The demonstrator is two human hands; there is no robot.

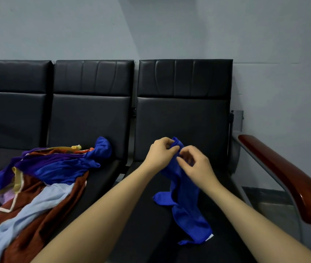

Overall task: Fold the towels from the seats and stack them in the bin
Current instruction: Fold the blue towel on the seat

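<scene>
Both hands meet at frame centre over the right-hand seat (181, 130) of a row of black padded seats. The left hand (160, 151) pinches the top edge of a blue towel (186, 198), fingers curled round the bunched fabric. The right hand (194, 164) sits just beside it at 4 o'clock, thumb and forefinger curled and nipping the same edge. The two hands are nearly touching.

The blue towel hangs down from the hands, crumpled and unfolded. Its lower end lies on the seat cushion toward 6 o'clock, with one corner flopped out to 9 o'clock. A small white tag (209, 237) shows at the bottom corner.

On the middle seat (88, 118), at 9 o'clock from the hands, lies a loose pile of towels (37, 179): blue, purple, rust-brown with pale trim, light blue, a bit of yellow. All are rumpled and overlapping, none folded. The pile spills toward the left seat (12, 114).

No bin is in view, so its contents cannot be told.

A red-brown wooden armrest (287, 177) on a grey metal frame runs along the right-hand seat at 3 o'clock. A grey wall (150, 27) stands behind the seats.
</scene>
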